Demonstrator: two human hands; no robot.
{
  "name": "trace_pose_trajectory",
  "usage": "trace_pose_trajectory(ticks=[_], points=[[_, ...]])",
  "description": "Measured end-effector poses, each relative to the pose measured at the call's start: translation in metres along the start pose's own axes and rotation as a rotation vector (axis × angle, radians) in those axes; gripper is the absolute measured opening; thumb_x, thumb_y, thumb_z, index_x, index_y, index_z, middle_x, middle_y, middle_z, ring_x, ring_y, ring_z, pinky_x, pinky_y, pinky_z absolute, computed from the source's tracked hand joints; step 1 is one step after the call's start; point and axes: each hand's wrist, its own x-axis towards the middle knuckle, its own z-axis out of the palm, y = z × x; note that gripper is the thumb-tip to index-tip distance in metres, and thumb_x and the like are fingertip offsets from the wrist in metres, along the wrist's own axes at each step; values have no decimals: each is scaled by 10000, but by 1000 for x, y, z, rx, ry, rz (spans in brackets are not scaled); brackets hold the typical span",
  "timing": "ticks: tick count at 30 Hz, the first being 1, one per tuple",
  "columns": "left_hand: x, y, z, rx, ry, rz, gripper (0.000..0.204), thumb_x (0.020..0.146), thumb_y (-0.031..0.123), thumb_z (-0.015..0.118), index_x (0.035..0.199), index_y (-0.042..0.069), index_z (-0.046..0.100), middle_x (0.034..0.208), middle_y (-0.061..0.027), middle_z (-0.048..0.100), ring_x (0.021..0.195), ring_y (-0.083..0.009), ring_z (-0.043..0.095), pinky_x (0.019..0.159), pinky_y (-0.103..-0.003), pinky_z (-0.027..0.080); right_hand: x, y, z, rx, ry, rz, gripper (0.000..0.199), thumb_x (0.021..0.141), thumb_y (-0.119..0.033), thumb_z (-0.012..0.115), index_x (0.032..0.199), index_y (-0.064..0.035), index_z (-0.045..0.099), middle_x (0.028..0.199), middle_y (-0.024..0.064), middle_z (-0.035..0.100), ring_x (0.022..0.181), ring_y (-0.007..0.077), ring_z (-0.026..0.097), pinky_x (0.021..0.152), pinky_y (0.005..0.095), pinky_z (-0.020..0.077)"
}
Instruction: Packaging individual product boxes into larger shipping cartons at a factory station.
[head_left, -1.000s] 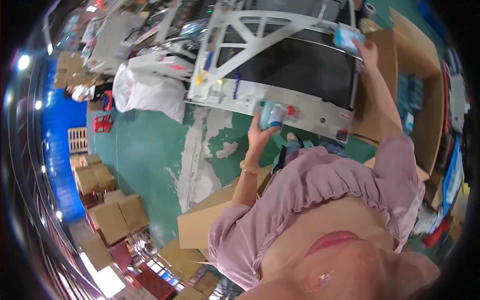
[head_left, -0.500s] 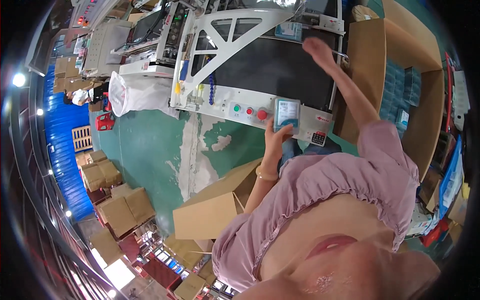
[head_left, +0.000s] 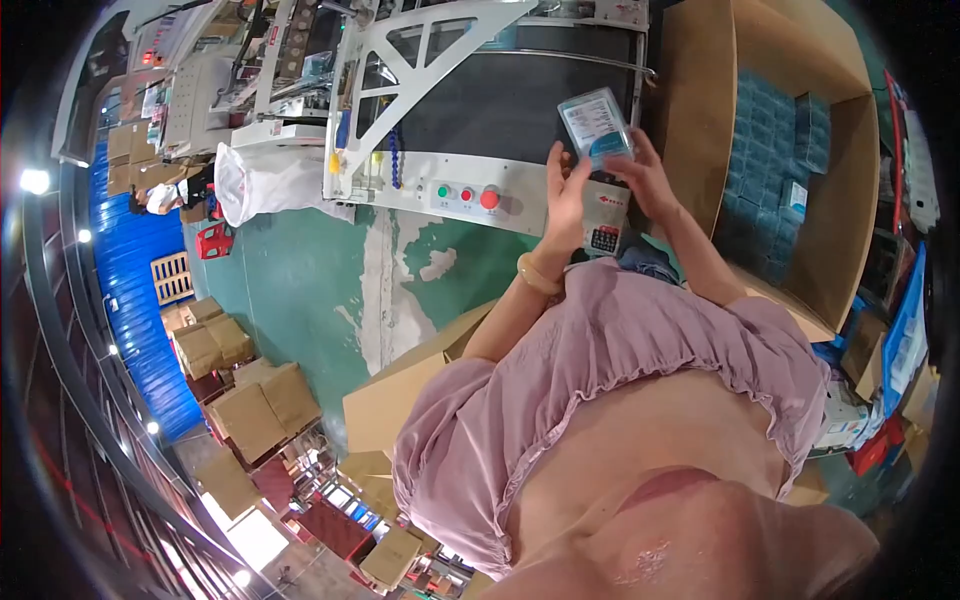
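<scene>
A clear flat pack [head_left: 594, 118] with a white printed label and a blue-teal lower part is held tilted above the dark conveyor belt [head_left: 520, 95]. My right hand [head_left: 648, 180] grips its lower right corner between thumb and fingers. Close by its lower left corner is my left hand [head_left: 566, 200], thumb and fingers apart. The left thumb comes close to the pack; whether it touches cannot be made out. A yellowish bangle [head_left: 538, 275] circles my left wrist.
On the right stands a large open carton [head_left: 695, 130] with rows of similar teal packs [head_left: 760, 160]. The machine's white front panel [head_left: 420, 195] carries green and red buttons. A white sack [head_left: 275, 180] is to the left, and a brown carton [head_left: 390, 400] lies near my left elbow.
My right hand has come back from the far end of the belt to the pack. The left hand has risen and loosened its grip. The pack is now farther forward, over the belt.
</scene>
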Motion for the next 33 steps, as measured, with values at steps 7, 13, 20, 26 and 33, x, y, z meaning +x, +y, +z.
trace_pose_trajectory(ticks=[7,13,20,26,33], points=[[-28,4,-38,111,89,-229,385,810,202,599,1159,84,488,1046,-4,534,938,-117,503,783,-261,387,81,-24,-81,-369,166,-321,550,648,-22,702,1130,0,437,979,66,542,906,165,533,788,272,435],[-65,-7,-86,-18,252,-324,337,821,203,594,1126,85,513,1005,-24,561,856,-148,554,710,-258,418,159,-94,-126,-302,442,-490,259,709,-183,686,911,-53,591,906,13,573,716,85,515,593,215,409],[-101,-16,-101,-71,335,-459,299,840,182,578,1109,71,509,997,-39,559,821,-155,564,699,-254,442,204,-96,-152,-468,521,-110,221,742,-321,650,803,-111,623,634,-47,468,598,60,460,537,228,393],[-97,-26,-112,-58,211,-528,261,855,172,558,1091,72,507,982,-35,560,812,-141,568,711,-241,447,214,-60,-149,-441,557,-70,296,697,-365,688,786,-93,615,657,-25,499,573,81,464,505,236,379],[-96,-57,-95,2,10,-609,247,854,133,548,1087,61,508,1015,-59,566,854,-171,563,726,-259,442,198,-56,-160,-715,500,-373,444,762,-481,604,972,-92,646,768,14,603,682,142,553,602,314,436]])
